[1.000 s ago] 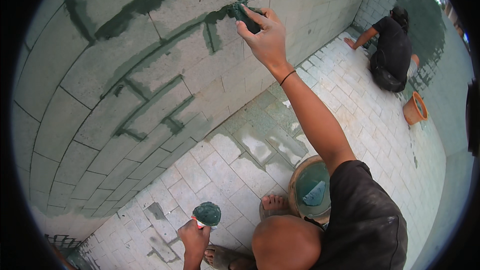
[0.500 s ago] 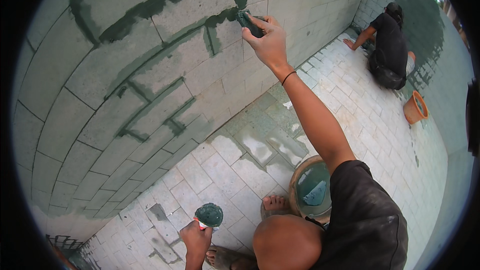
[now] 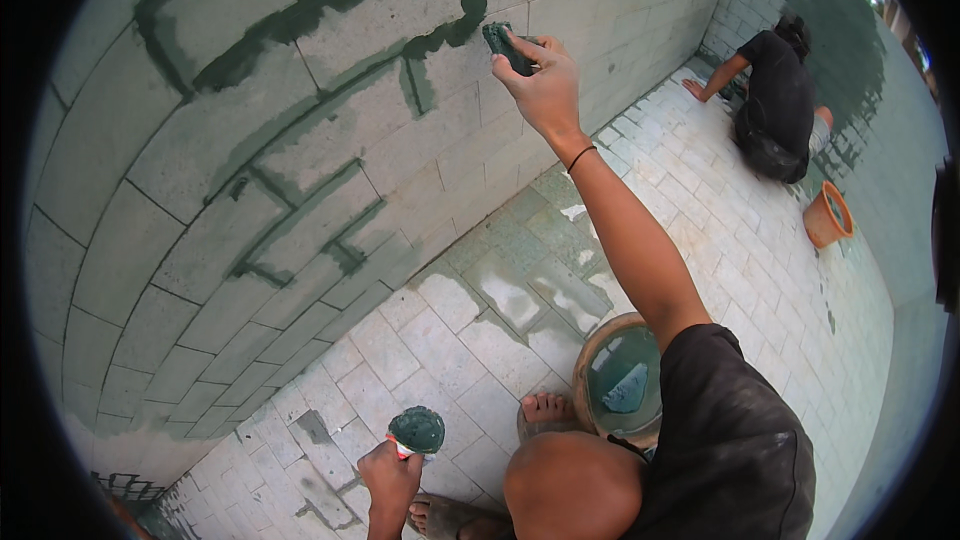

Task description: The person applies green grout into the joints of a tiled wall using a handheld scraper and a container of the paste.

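Observation:
My right hand [image 3: 548, 88] reaches up to the tiled wall [image 3: 440, 175], its thumb and fingers closed on a small dark pad [image 3: 507, 48] smeared with green paste. The pad is at the end of a dark green paste line [image 3: 455, 33] that runs along the tile joints; I cannot tell whether it touches the wall. Low down near my feet, my left hand [image 3: 390, 475] grips a small cup [image 3: 404, 447] with a white and red side. Thick dark green paste [image 3: 417, 428] fills the cup to its rim.
Beside my knee stands a round tub [image 3: 582, 380] of greenish water with a blue-green sponge-like chunk [image 3: 627, 388] in it. Farther right are an orange bucket [image 3: 826, 225] and a person in dark clothes [image 3: 775, 105] low by the far wall. Wet patches mark the tiled floor [image 3: 430, 340].
My right hand with the pad has shifted slightly right and down, and a little more green paste shows on the joint where it was. My left hand stays nearly still with the cup.

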{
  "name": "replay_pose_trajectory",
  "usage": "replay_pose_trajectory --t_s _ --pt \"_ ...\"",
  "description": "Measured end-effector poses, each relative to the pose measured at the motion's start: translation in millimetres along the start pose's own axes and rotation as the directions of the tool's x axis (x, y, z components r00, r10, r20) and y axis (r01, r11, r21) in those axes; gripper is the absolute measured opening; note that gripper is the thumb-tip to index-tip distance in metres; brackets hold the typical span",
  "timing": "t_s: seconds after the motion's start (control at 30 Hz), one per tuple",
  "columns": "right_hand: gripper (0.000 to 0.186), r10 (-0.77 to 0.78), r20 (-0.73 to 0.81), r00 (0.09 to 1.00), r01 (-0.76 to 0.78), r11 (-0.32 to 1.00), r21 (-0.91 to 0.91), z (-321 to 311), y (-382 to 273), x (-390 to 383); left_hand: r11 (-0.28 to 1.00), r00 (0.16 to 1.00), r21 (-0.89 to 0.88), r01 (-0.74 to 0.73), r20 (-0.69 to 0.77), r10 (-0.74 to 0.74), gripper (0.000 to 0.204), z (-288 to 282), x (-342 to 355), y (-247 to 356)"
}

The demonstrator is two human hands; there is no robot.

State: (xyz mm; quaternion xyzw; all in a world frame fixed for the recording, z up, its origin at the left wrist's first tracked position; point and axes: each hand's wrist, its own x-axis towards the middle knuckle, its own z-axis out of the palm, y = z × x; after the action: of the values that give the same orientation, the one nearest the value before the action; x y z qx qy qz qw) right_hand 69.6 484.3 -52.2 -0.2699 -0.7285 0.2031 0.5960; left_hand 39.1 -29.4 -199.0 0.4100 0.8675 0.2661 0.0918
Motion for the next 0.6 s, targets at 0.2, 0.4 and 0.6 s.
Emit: replay_pose_trajectory --t_s 0.2,0.4,0.6 --pt "0.042 -0.076 -0.042 0.996 0.076 0.997 0.012 13.7 -4.9 13.3 1.0 1.0 0.026 0.014 0.013 -0.014 0.023 -0.1 -2.4 -8.1" --pt "0.039 0.04 0.056 0.998 -0.038 0.999 -0.033 16.7 6.7 -21.7 0.999 1.0 0.017 0.029 0.0 -0.029 0.023 -6.1 -4.9 -7.4" --pt "0.034 0.34 0.02 0.94 -0.321 0.867 0.381 14.5 -16.4 20.3 1.0 1.0 -0.001 0.025 0.015 -0.025 0.022 -11.0 -2.5 -5.5"
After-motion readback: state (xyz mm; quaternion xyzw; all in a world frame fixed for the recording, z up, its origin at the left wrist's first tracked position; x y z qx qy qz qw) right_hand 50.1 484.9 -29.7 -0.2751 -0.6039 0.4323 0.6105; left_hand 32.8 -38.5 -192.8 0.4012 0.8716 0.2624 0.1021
